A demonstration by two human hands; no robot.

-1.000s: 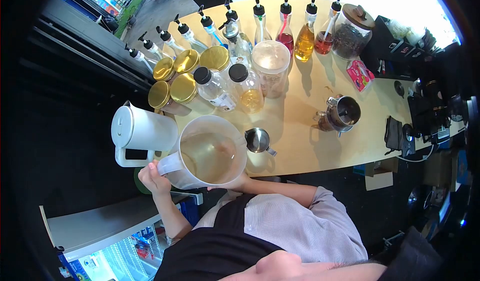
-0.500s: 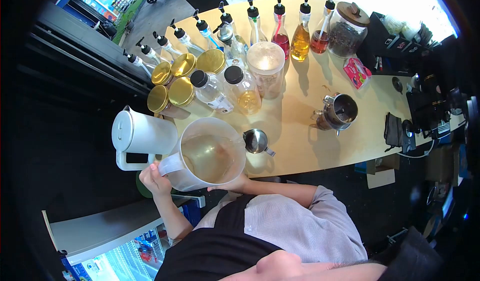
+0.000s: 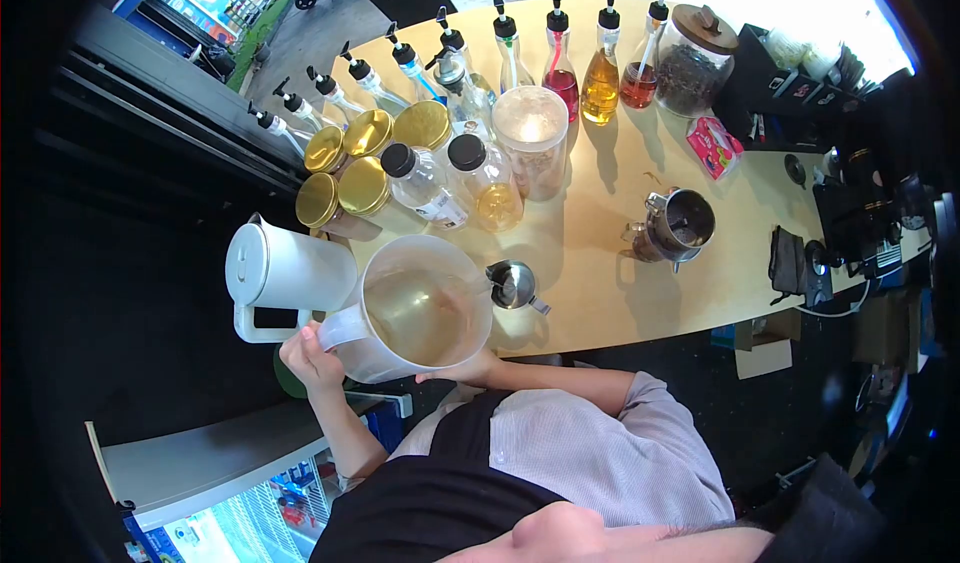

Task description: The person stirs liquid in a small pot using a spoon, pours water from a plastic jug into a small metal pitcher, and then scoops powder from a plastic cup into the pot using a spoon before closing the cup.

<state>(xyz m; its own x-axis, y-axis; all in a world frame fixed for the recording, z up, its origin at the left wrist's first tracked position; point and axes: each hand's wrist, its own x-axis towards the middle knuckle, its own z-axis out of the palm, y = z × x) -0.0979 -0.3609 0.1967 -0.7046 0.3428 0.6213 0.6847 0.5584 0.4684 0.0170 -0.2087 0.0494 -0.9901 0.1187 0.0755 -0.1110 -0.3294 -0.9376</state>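
My left hand [image 3: 314, 359] is wrapped round the handle of a large translucent pitcher [image 3: 366, 361], which holds a pale yellowish liquid. Under the pitcher's right side is my right hand [image 3: 462, 370], supporting it, with most of its fingers hidden. The pitcher is tilted, its spout over a small steel cup [image 3: 516, 285] on the table, and a thin clear stream seems to reach the cup. A white lidded jug [image 3: 300, 267] lies close to the pitcher's left.
Gold-lidded jars [image 3: 362, 184], black-capped bottles [image 3: 488, 185], a tall clear canister [image 3: 531, 143] and pump bottles [image 3: 601, 85] stand behind the pitcher on the wooden table [image 3: 600, 313]. Further right are a steel strainer on a glass vessel [image 3: 684, 225] and a pink packet [image 3: 714, 148].
The view has shifted slightly, moving the bottles a little to the left. Both hands keep their hold on the pitcher, which stays tilted at the cup.
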